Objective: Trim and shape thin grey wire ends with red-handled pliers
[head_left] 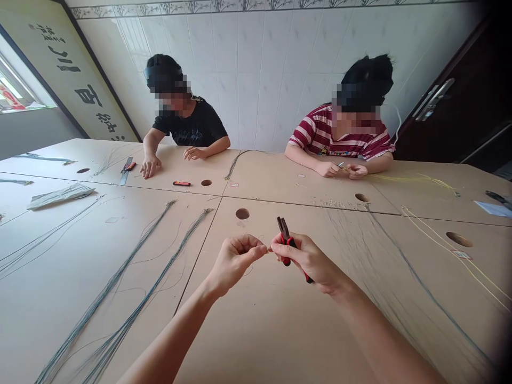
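Observation:
My left hand is closed in a pinch, thumb against forefinger, with a thin cord looping down beside it. Fingertip to fingertip with it, my right hand is closed around a pair of pliers with red and black handles, jaws pointing up and away. The right thumb and forefinger also pinch something tiny where the hands meet, too small to make out. Right of my hands, many thin grey cords lie spread out, with small metal ends at their far tips.
Two bundles of grey-green cords lie at the left. Across the table sit two people, one in a black shirt, one in a striped shirt. Scissors, a red-black cutter, yellow cords and round holes are also there.

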Motion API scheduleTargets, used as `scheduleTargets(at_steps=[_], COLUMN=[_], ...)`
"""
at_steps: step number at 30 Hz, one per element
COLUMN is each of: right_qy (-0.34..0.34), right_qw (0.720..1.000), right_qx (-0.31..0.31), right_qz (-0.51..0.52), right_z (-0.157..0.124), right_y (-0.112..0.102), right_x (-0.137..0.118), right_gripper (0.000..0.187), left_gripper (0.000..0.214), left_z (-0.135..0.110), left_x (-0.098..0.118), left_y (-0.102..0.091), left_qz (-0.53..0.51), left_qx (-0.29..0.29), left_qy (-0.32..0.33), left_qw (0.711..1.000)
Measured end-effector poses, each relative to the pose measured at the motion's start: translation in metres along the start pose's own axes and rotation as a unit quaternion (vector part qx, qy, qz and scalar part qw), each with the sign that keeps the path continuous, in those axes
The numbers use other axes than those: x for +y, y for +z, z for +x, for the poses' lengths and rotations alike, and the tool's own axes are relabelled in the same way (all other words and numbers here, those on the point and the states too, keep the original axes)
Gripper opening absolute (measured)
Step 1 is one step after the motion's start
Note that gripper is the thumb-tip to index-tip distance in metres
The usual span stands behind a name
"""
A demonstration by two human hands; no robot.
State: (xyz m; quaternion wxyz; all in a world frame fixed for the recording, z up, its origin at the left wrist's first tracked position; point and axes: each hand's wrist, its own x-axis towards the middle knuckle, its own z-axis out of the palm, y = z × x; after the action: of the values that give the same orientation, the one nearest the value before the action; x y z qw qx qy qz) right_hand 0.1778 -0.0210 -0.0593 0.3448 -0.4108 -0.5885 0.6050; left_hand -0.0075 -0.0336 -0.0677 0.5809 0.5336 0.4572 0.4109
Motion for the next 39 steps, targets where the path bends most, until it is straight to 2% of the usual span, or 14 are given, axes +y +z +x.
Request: scheduleTargets(at_steps=[5,9,11,15,17,19,22,27,31,35,39], right_qy=[-0.013,-0.019,-0.018,-0.007,0.0,0.003,0.002,-0.004,-0.007,0.005,0.014], right_qw=[1.0,0.998,0.997,0.996,0.995,0.995,0.995,0.995,0.995,0.994,0.994], right_qx=[0.014,0.045,0.065,0.086,0.093,0.097,0.098,0.098,0.098,0.103,0.102], right_qz=[-0.023,-0.026,-0.027,-0.019,-0.02,-0.025,-0.028,-0.022,-0.028,-0.027,-0.024], right_z=[-0.004,-0.003,-0.002,-0.001,-0.001,-0.002,-0.001,-0.003,-0.005,-0.005,-0.006], right_y=[-0.012,-0.018,-0.02,-0.022,-0.022,-0.022,-0.021,-0.02,-0.02,-0.019,-0.017], right_x=[-0.007,-0.008,-0.006,-0.002,-0.001,-0.001,-0.003,-0.008,-0.007,-0.006,-0.007], right_gripper=[0.025,0.023,0.022,0.024,0.024,0.023,0.024,0.026,0.028,0.03,0.03], left_gripper=[0.027,0.022,0.021,0.026,0.026,0.028,0.033,0.033,0.027,0.02,0.018], left_z=[0.012,0.017,0.016,0.014,0.017,0.02,0.018,0.0,-0.01,-0.015,-0.016], left_x=[0.009,0.013,0.014,0.012,0.011,0.009,-0.001,-0.041,-0.069,-0.075,-0.075], left_y=[0.01,0.015,0.017,0.019,0.02,0.02,0.018,0.021,0.03,0.033,0.03], left_qz=[-0.005,-0.002,0.023,0.111,0.146,0.165,0.151,0.102,0.114,0.122,0.129], left_qx=[-0.026,-0.024,0.001,0.099,0.108,0.083,0.083,0.164,0.21,0.204,0.201], left_qy=[0.019,0.043,0.065,0.141,0.17,0.162,0.137,0.159,0.175,0.173,0.202], left_qw=[0.999,0.999,0.998,0.979,0.969,0.969,0.975,0.968,0.955,0.956,0.95])
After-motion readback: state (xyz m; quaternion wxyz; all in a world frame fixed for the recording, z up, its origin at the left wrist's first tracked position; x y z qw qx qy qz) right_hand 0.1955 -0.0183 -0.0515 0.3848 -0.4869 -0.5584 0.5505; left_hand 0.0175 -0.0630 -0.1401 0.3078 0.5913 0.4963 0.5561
